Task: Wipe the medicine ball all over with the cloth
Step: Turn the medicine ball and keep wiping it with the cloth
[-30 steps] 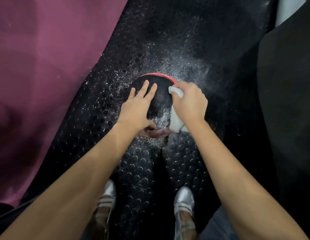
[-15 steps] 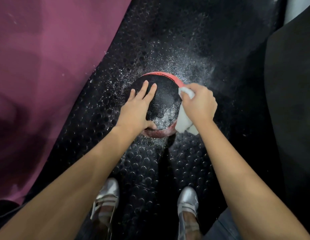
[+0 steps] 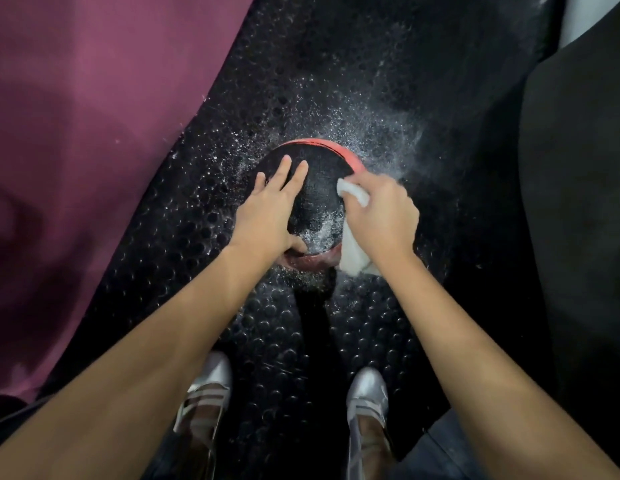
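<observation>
Just beyond our silver shoes (image 3: 211, 386), the medicine ball (image 3: 319, 188) sits on the studded rubber mat (image 3: 336, 81). Our left hand (image 3: 267, 213) lies flat on it, fingers straight, steadying. Our right hand (image 3: 381, 216) clutches the white cloth (image 3: 351, 252) against its right flank. We judge it heavy, grainy, wet — best braced from above and rolled, not lifted.

a black studded rubber floor mat (image 3: 353, 81), flecked with white specks, lies under dim light; left of it maroon padding (image 3: 93, 133), right a dark cushion (image 3: 578, 202).
</observation>
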`<action>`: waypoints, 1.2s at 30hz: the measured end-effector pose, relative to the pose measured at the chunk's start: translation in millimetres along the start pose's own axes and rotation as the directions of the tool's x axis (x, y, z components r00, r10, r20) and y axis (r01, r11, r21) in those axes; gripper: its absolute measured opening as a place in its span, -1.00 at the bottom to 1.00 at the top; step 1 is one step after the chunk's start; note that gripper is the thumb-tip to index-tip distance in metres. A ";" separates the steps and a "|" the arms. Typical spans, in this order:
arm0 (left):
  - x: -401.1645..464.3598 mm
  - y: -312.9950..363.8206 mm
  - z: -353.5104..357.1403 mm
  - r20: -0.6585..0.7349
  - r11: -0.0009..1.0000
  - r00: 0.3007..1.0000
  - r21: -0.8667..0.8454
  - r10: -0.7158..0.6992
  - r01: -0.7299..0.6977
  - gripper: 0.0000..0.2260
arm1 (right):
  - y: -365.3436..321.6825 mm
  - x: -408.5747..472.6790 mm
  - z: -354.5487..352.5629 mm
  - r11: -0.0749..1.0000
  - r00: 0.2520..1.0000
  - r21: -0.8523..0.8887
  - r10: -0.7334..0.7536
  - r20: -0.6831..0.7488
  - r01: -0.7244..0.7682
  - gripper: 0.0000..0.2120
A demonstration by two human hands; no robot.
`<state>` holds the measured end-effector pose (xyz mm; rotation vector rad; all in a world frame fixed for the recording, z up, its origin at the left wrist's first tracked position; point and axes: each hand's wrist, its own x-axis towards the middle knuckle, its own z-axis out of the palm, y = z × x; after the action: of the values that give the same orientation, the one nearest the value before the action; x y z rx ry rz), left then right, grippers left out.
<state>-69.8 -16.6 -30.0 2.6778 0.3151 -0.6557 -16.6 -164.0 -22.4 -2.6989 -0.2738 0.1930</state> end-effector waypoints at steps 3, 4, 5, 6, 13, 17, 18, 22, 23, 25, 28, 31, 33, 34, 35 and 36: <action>-3.1 3.0 0.9 -0.006 1.000 1.000 0.017 0.014 -0.014 0.10 | 13.6 -0.7 -2.7 0.997 0.997 -0.005 0.080 -0.012 -0.080 -0.83; -3.7 5.6 1.9 -0.015 0.999 1.000 0.038 0.018 -0.017 0.09 | 13.1 7.1 -2.2 0.994 0.994 -0.013 0.110 -0.025 -0.110 -0.83; -3.5 8.4 2.7 -0.023 0.998 1.000 0.052 0.019 -0.018 0.09 | 9.2 13.5 -1.6 0.993 0.993 -0.020 0.115 -0.040 -0.116 -0.82; -3.6 11.0 3.7 -0.028 0.998 0.999 0.054 0.015 -0.014 0.09 | 3.3 15.2 -0.9 0.995 0.994 -0.033 0.094 -0.051 -0.096 -0.81; -2.7 11.7 3.9 -0.032 0.999 0.999 0.048 0.012 -0.010 0.09 | 14.5 -11.1 -1.7 0.997 0.997 -0.054 0.055 -0.063 -0.058 -0.81; -2.7 17.6 5.1 -0.021 0.999 1.000 0.043 -0.005 0.006 0.08 | 1.3 -0.8 1.8 0.997 0.995 -0.043 0.055 -0.087 -0.059 -0.81; -2.4 17.6 5.0 -0.023 0.999 1.000 0.034 -0.015 0.016 0.09 | -0.3 -8.6 4.7 0.999 0.995 -0.027 0.018 -0.098 -0.021 -0.82; -1.0 15.2 4.2 -0.031 0.999 1.000 0.046 -0.007 0.008 0.09 | 14.8 -21.1 4.3 0.997 0.993 0.008 0.071 -0.099 -0.071 -0.82; -1.0 16.1 4.4 -0.030 0.998 1.000 0.060 -0.004 0.006 0.09 | 16.1 -13.1 4.2 0.994 0.988 0.001 0.109 -0.108 -0.109 -0.82; -0.8 18.5 4.6 -0.025 0.997 1.000 0.072 -0.005 0.007 0.09 | 9.0 -1.6 4.3 0.992 0.985 -0.010 0.121 -0.126 -0.123 -0.81; 0.5 16.9 2.6 -0.020 0.999 1.000 0.043 -0.020 0.021 0.10 | 1.4 -14.6 8.5 0.999 0.991 0.015 0.044 -0.123 -0.043 -0.83; -0.2 12.7 3.0 -0.025 0.999 1.000 0.041 -0.012 0.013 0.10 | 16.4 -24.7 6.2 0.996 0.991 0.036 0.086 -0.098 -0.083 -0.83; -1.4 14.4 5.2 -0.033 0.998 0.999 0.060 0.002 0.000 0.09 | 21.3 -10.6 4.0 0.984 0.978 0.041 0.179 -0.104 -0.176 -0.82; -1.2 15.1 5.2 -0.036 0.998 0.999 0.065 0.003 -0.001 0.09 | 18.6 -3.3 3.8 0.980 0.974 0.045 0.197 -0.109 -0.193 -0.82; -0.6 15.7 4.8 -0.034 0.998 0.999 0.060 0.000 0.002 0.10 | 13.5 0.0 4.3 0.983 0.976 0.039 0.184 -0.112 -0.181 -0.82; 0.1 15.5 3.5 -0.028 0.999 1.000 0.047 -0.006 0.008 0.10 | 8.1 -2.1 5.5 0.988 0.982 0.030 0.154 -0.110 -0.152 -0.81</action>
<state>-66.5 -32.0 -28.3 2.7343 0.3202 -0.6357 -18.3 -169.6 -30.5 -2.6978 -0.0304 0.0885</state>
